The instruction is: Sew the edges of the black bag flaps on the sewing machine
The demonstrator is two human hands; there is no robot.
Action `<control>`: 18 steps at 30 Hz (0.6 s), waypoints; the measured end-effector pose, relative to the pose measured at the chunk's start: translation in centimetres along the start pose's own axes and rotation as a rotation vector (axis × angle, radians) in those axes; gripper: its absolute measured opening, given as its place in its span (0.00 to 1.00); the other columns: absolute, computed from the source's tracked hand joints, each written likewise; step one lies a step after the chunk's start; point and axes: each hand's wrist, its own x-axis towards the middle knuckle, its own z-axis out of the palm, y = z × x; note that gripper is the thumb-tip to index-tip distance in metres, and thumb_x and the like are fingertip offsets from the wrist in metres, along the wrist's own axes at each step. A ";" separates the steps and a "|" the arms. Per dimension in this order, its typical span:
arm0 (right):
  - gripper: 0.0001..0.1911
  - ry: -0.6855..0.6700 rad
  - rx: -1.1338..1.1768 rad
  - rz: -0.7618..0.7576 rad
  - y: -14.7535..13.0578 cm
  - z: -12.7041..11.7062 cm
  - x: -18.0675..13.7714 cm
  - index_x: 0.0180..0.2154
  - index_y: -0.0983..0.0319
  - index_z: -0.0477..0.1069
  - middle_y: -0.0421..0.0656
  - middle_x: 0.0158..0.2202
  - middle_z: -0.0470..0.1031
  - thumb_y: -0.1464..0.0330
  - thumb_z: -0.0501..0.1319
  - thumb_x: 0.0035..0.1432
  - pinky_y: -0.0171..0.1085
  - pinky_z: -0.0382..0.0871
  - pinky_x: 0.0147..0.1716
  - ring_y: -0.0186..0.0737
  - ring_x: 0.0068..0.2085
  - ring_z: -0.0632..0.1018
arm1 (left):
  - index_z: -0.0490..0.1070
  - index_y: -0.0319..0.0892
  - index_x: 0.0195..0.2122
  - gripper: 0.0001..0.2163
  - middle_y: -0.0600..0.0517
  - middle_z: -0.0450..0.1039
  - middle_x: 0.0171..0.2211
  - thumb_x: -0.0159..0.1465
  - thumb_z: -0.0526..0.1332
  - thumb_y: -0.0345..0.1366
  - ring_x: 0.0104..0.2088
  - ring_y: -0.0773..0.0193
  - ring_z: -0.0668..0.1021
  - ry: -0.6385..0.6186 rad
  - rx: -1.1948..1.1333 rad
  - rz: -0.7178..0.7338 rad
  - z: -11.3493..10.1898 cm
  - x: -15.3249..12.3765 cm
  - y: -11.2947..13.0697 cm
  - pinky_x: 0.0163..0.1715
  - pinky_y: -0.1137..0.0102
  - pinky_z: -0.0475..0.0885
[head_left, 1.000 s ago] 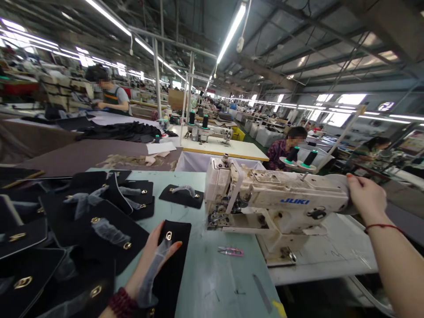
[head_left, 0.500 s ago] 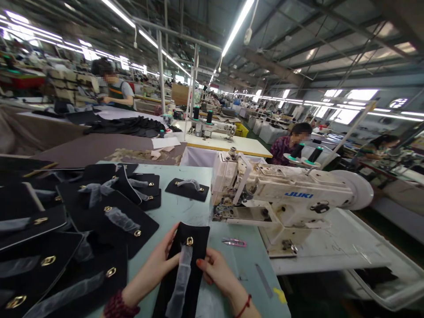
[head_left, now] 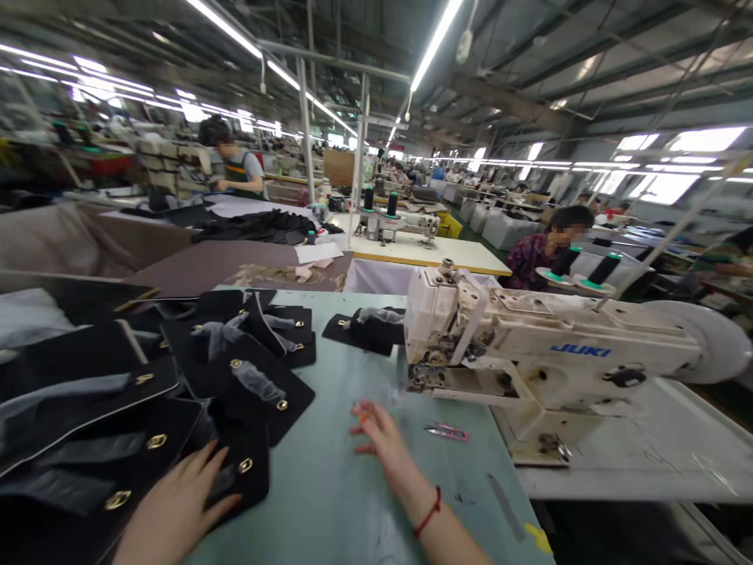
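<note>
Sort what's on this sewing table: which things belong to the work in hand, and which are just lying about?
In hand:
left hand flat on a black fabric panel with gold metal clasps
right hand, empty, over the pale green tabletop
cream Juki sewing machine

Lying about:
pink thread snips
brown scraps

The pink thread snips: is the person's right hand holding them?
No. The pink thread snips lie on the table beside the empty right hand.

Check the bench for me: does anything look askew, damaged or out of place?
Nothing looks damaged or spilled. The black pieces lie in a loose, overlapping heap at left, one bunched beside the sewing machine. The pink snips lie loose on the table.
</note>
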 end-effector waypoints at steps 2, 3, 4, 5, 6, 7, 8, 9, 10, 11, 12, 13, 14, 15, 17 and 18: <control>0.33 -0.060 -0.089 0.093 2.9 -1.4 -2.1 0.46 0.62 0.69 0.49 0.44 0.74 0.45 0.65 0.47 0.30 0.67 0.27 0.36 0.35 0.76 | 0.74 0.37 0.47 0.21 0.36 0.70 0.56 0.56 0.58 0.44 0.55 0.42 0.72 0.002 0.122 0.025 -1.5 -0.4 0.6 0.56 0.53 0.65; 0.32 -0.081 -0.125 0.126 4.3 -2.3 -3.0 0.42 0.61 0.70 0.46 0.40 0.75 0.43 0.64 0.45 0.31 0.66 0.25 0.36 0.33 0.75 | 0.75 0.38 0.45 0.19 0.37 0.72 0.53 0.58 0.57 0.42 0.52 0.43 0.74 -0.002 0.169 0.022 -2.3 -0.6 0.8 0.53 0.54 0.67; 0.32 -0.096 -0.161 0.152 5.6 -3.2 -3.6 0.40 0.58 0.71 0.43 0.37 0.76 0.41 0.64 0.42 0.31 0.65 0.24 0.36 0.31 0.75 | 0.76 0.39 0.42 0.16 0.38 0.75 0.49 0.59 0.55 0.42 0.48 0.43 0.77 -0.022 0.196 0.001 -3.1 -0.8 1.0 0.49 0.54 0.69; 0.32 -0.109 -0.188 0.171 6.7 -3.9 -4.1 0.38 0.55 0.71 0.40 0.35 0.76 0.39 0.63 0.39 0.32 0.64 0.24 0.36 0.30 0.75 | 0.77 0.41 0.38 0.15 0.40 0.77 0.44 0.60 0.55 0.43 0.43 0.44 0.78 -0.059 0.200 -0.026 -3.9 -0.9 1.1 0.45 0.55 0.71; 0.32 -0.117 -0.203 0.181 7.6 -4.4 -4.5 0.37 0.53 0.71 0.39 0.34 0.76 0.37 0.63 0.38 0.33 0.64 0.24 0.37 0.29 0.75 | 0.77 0.42 0.36 0.14 0.43 0.78 0.39 0.61 0.54 0.43 0.39 0.45 0.79 -0.104 0.181 -0.051 -4.5 -1.1 1.3 0.41 0.56 0.71; 0.32 -0.125 -0.210 0.183 8.3 -4.8 -4.8 0.37 0.53 0.71 0.39 0.34 0.76 0.37 0.62 0.38 0.34 0.64 0.24 0.38 0.29 0.75 | 0.76 0.44 0.34 0.14 0.45 0.79 0.35 0.62 0.54 0.45 0.36 0.46 0.80 -0.141 0.137 -0.076 -5.0 -1.3 1.7 0.39 0.57 0.71; 0.33 -0.143 -0.218 0.183 8.6 -4.8 -5.0 0.38 0.54 0.71 0.41 0.35 0.76 0.37 0.62 0.39 0.34 0.64 0.24 0.38 0.30 0.75 | 0.76 0.45 0.33 0.14 0.47 0.79 0.33 0.62 0.54 0.46 0.35 0.47 0.80 -0.161 0.066 -0.102 -5.2 -1.4 2.3 0.39 0.58 0.71; 0.34 -0.166 -0.231 0.180 8.8 -4.7 -5.3 0.40 0.56 0.71 0.44 0.37 0.75 0.37 0.62 0.41 0.34 0.64 0.25 0.39 0.32 0.76 | 0.76 0.45 0.34 0.14 0.48 0.79 0.33 0.62 0.55 0.47 0.35 0.48 0.80 -0.166 -0.030 -0.122 -5.3 -1.4 3.3 0.39 0.60 0.71; 0.36 -0.200 -0.248 0.167 8.6 -4.3 -5.6 0.44 0.58 0.71 0.47 0.40 0.75 0.38 0.63 0.42 0.34 0.65 0.27 0.41 0.36 0.76 | 0.76 0.46 0.35 0.14 0.49 0.79 0.34 0.62 0.56 0.49 0.37 0.49 0.80 -0.158 -0.137 -0.135 -5.1 -1.4 4.6 0.40 0.61 0.71; 0.39 -0.240 -0.262 0.137 8.3 -3.7 -5.9 0.48 0.60 0.69 0.50 0.44 0.73 0.39 0.64 0.43 0.35 0.67 0.30 0.43 0.40 0.76 | 0.75 0.46 0.37 0.15 0.49 0.80 0.35 0.62 0.56 0.50 0.38 0.50 0.80 -0.142 -0.257 -0.151 -4.8 -1.4 6.2 0.40 0.62 0.72; 0.43 -0.281 -0.268 0.089 7.8 -3.1 -6.2 0.53 0.61 0.67 0.53 0.49 0.71 0.40 0.65 0.43 0.36 0.69 0.33 0.45 0.45 0.75 | 0.75 0.46 0.38 0.16 0.49 0.80 0.37 0.61 0.56 0.52 0.39 0.50 0.80 -0.142 -0.382 -0.143 -4.3 -1.3 8.0 0.41 0.63 0.72; 0.46 -0.310 -0.261 0.031 7.1 -2.5 -6.5 0.57 0.61 0.65 0.54 0.52 0.68 0.40 0.66 0.43 0.39 0.69 0.38 0.48 0.49 0.73 | 0.75 0.46 0.39 0.17 0.48 0.80 0.38 0.60 0.57 0.53 0.41 0.50 0.79 -0.124 -0.482 -0.125 -3.8 -1.2 10.0 0.43 0.62 0.72; 0.47 -0.312 -0.240 -0.032 6.2 -2.1 -6.9 0.59 0.61 0.63 0.54 0.54 0.66 0.41 0.65 0.44 0.41 0.69 0.43 0.49 0.52 0.71 | 0.75 0.45 0.41 0.18 0.47 0.80 0.41 0.59 0.58 0.52 0.44 0.49 0.79 -0.114 -0.567 -0.087 -3.3 -1.0 11.9 0.47 0.62 0.72; 0.45 -0.297 -0.209 -0.092 5.3 -1.9 -7.2 0.60 0.60 0.63 0.53 0.55 0.66 0.41 0.64 0.47 0.44 0.67 0.48 0.50 0.53 0.70 | 0.76 0.46 0.42 0.18 0.47 0.79 0.44 0.59 0.59 0.52 0.46 0.49 0.78 -0.126 -0.624 -0.025 -3.0 -0.8 13.6 0.49 0.62 0.71; 0.38 -0.272 -0.098 -0.147 3.3 -2.3 -7.9 0.57 0.56 0.67 0.49 0.52 0.68 0.40 0.58 0.52 0.46 0.65 0.51 0.50 0.53 0.70 | 0.76 0.48 0.44 0.16 0.47 0.78 0.46 0.61 0.59 0.49 0.48 0.51 0.77 -0.190 -0.651 0.136 -3.0 -0.1 16.4 0.50 0.64 0.70; 0.37 -0.285 -0.028 -0.146 2.2 -3.0 -8.3 0.55 0.55 0.69 0.48 0.51 0.70 0.39 0.55 0.54 0.47 0.66 0.50 0.50 0.52 0.71 | 0.76 0.48 0.45 0.14 0.48 0.78 0.45 0.63 0.58 0.48 0.47 0.53 0.77 -0.209 -0.621 0.226 -3.3 0.3 17.3 0.48 0.66 0.70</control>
